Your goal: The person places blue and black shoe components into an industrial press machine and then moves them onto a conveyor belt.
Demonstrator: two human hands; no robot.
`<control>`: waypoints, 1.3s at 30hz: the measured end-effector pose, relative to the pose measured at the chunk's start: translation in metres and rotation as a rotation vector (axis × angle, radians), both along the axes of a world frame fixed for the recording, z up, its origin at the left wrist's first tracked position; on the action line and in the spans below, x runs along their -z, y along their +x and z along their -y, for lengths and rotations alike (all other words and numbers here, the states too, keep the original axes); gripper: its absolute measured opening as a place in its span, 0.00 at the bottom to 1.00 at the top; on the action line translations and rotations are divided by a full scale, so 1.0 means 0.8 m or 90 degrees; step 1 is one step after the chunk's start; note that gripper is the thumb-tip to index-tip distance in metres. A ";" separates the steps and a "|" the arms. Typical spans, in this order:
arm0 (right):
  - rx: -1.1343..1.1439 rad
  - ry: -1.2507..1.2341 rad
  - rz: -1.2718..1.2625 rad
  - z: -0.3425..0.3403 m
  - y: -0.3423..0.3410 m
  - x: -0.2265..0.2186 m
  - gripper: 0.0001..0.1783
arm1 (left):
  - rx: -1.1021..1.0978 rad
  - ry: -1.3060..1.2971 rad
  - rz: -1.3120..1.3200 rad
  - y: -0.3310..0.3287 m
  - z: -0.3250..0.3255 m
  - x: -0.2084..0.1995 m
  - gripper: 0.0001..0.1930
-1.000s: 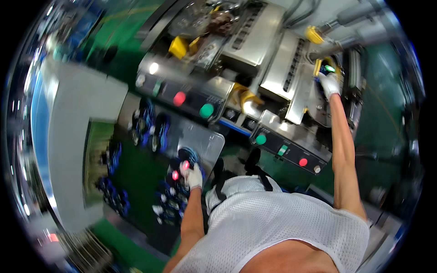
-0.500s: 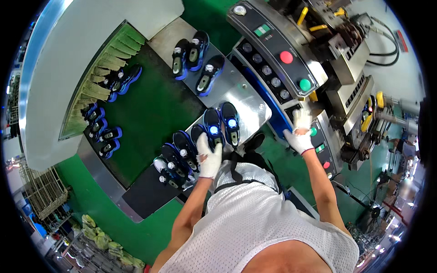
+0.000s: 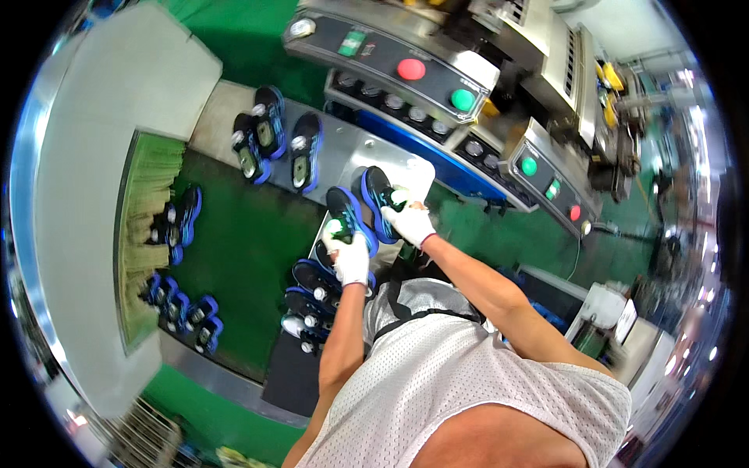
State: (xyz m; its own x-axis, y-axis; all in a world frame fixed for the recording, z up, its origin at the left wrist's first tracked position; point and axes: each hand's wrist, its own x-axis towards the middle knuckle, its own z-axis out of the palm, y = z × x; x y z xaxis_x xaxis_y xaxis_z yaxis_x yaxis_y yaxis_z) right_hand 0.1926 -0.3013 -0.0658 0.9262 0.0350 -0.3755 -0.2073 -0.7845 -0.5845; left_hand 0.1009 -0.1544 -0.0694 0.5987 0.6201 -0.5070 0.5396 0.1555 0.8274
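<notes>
Two black sneakers with blue soles are side by side at the near end of the metal shelf. My left hand (image 3: 350, 257), in a white glove with bare fingertips, is closed round the heel part of the left sneaker (image 3: 342, 203). The right sneaker (image 3: 377, 187) is gripped by my right hand (image 3: 411, 221), gloved the same way. Both shoes tilt slightly, and a pale greenish glow shows at each shoe's opening. My fingers partly cover both shoes. Several similar sneakers (image 3: 312, 274) stand close together beside my left forearm.
Three more sneakers (image 3: 307, 148) sit further back on the metal shelf (image 3: 355, 144). At left, a green conveyor belt (image 3: 242, 257) carries several shoes past a bristle curtain (image 3: 148, 226) on a grey machine. Across from me is a machine panel (image 3: 374, 58) with red and green buttons.
My right hand has left the machine panel and come left to grip the right sneaker. The left hand still holds its sneaker, now tilted. The whole view has turned.
</notes>
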 end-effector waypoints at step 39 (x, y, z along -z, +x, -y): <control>1.116 -0.400 0.701 0.737 -0.605 -0.337 0.29 | 1.378 -0.182 0.746 -0.205 0.925 -0.237 0.23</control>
